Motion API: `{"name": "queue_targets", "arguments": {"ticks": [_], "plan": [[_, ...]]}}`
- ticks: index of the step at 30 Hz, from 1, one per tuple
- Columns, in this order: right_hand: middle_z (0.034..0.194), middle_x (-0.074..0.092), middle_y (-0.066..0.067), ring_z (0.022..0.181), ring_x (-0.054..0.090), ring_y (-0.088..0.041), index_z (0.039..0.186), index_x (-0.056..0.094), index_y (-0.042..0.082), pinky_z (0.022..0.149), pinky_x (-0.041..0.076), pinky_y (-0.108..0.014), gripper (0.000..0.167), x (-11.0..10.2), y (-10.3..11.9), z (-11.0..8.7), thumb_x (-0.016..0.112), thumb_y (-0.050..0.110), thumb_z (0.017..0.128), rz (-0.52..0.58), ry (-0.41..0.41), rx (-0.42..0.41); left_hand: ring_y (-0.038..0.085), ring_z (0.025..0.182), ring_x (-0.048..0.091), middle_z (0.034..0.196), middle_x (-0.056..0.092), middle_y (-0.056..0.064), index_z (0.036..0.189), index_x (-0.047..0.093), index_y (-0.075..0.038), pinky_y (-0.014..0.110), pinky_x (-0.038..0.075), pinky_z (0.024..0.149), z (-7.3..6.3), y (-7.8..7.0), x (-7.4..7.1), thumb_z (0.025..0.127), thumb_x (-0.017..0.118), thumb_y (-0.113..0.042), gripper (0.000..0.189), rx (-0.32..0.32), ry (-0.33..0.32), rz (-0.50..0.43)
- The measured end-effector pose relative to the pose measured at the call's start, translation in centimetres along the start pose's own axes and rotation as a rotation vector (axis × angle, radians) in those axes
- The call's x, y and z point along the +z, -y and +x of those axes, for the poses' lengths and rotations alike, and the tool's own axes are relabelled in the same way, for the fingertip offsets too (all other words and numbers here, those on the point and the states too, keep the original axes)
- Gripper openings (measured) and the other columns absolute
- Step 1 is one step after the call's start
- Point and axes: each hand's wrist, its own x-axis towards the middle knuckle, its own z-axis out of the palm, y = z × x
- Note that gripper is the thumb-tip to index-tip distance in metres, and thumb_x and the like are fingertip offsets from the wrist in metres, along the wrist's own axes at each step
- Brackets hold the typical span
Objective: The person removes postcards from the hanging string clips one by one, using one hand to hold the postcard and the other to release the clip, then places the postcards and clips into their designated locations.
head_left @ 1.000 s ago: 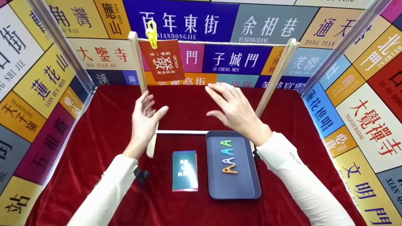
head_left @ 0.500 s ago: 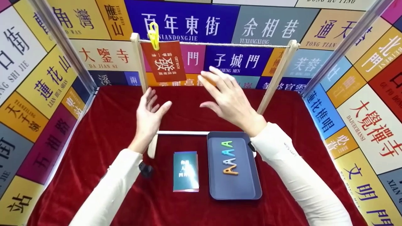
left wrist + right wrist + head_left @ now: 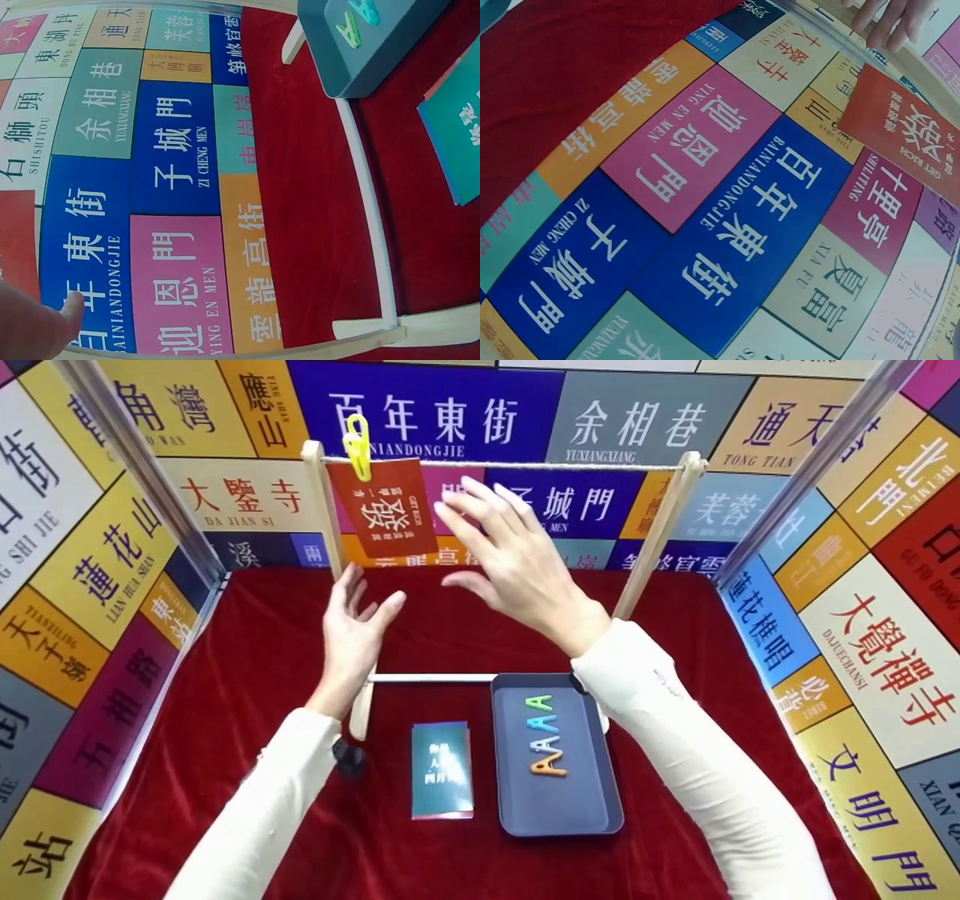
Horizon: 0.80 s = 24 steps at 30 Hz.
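Observation:
A red card [image 3: 390,514] with white characters hangs from the string [image 3: 510,464] of a wooden frame, near its left post. A yellow clothespin [image 3: 358,446] clips its top edge. My right hand [image 3: 517,559] is raised to the right of the card, fingers spread and holding nothing. Beside the left post [image 3: 324,510], below the card, my left hand [image 3: 352,626] has its fingers loosely bent and its thumb out. Whether it touches the post I cannot tell. The right wrist view shows the card [image 3: 904,127] with the left hand's fingertips [image 3: 889,19] beyond it.
On the red cloth [image 3: 420,855], a small stack of cards [image 3: 441,780] with a green one on top lies left of a dark blue tray [image 3: 559,810]. Several coloured letter-A clips [image 3: 541,722] sit in the tray. A white bar [image 3: 435,678] joins the frame's feet. Printed panels surround the table.
My right hand has moved up and to the left, closer to the red card. My left hand has risen slightly along the left post. Card and clothespin look the same.

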Motion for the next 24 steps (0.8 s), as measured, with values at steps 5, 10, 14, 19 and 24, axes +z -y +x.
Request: {"name": "queue_targets", "arguments": {"ticks": [5, 10, 14, 19, 24], "plan": [[0.147, 0.051, -0.017, 0.144, 0.042, -0.033, 0.146, 0.048, 0.003, 0.128, 0.027, -0.044, 0.067, 0.3, 0.3, 1.6, 0.053, 0.05, 0.098, 0.003, 0.018, -0.002, 0.026, 0.152, 0.031, 0.164, 0.029, 0.015, 0.157, 0.025, -0.002, 0.037, 0.039, 0.122, 0.6, -0.6, 0.7, 0.089, 0.075, -0.009, 0.085, -0.008, -0.022, -0.061], [0.148, 0.05, -0.017, 0.145, 0.041, -0.034, 0.147, 0.047, 0.002, 0.129, 0.025, -0.042, 0.07, 0.4, 0.3, 2.8, 0.05, 0.052, 0.098, -0.009, 0.035, 0.003, 0.025, 0.153, 0.029, 0.166, 0.025, 0.015, 0.158, 0.022, -0.003, 0.035, 0.036, 0.123, 1.2, -1.1, 1.4, 0.09, 0.074, -0.011, 0.086, -0.031, -0.017, -0.076], [0.149, 0.048, -0.017, 0.146, 0.04, -0.034, 0.148, 0.044, 0.002, 0.129, 0.024, -0.041, 0.073, 0.3, 0.3, 4.0, 0.047, 0.055, 0.098, -0.025, 0.061, 0.007, 0.023, 0.154, 0.027, 0.167, 0.022, 0.012, 0.159, 0.02, -0.006, 0.034, 0.034, 0.125, 1.7, -1.3, 1.7, 0.091, 0.074, -0.012, 0.088, -0.048, -0.034, -0.092], [0.15, 0.046, -0.018, 0.147, 0.037, -0.033, 0.15, 0.041, 0.002, 0.13, 0.022, -0.04, 0.076, 0.2, 0.1, 5.2, 0.043, 0.057, 0.098, -0.023, 0.09, 0.015, 0.024, 0.156, 0.023, 0.169, 0.017, 0.009, 0.16, 0.016, -0.009, 0.032, 0.031, 0.126, 2.1, -1.6, 2.1, 0.09, 0.076, -0.016, 0.092, -0.068, -0.052, -0.07], [0.15, 0.046, -0.019, 0.147, 0.038, -0.033, 0.149, 0.041, 0.0, 0.13, 0.021, -0.039, 0.078, 0.3, 0.1, 5.9, 0.041, 0.059, 0.098, 0.024, 0.092, 0.039, 0.024, 0.157, 0.015, 0.171, 0.009, 0.005, 0.161, 0.011, -0.009, 0.03, 0.029, 0.126, 2.5, -1.7, 2.7, 0.089, 0.076, -0.018, 0.097, -0.089, -0.067, -0.066]]}}
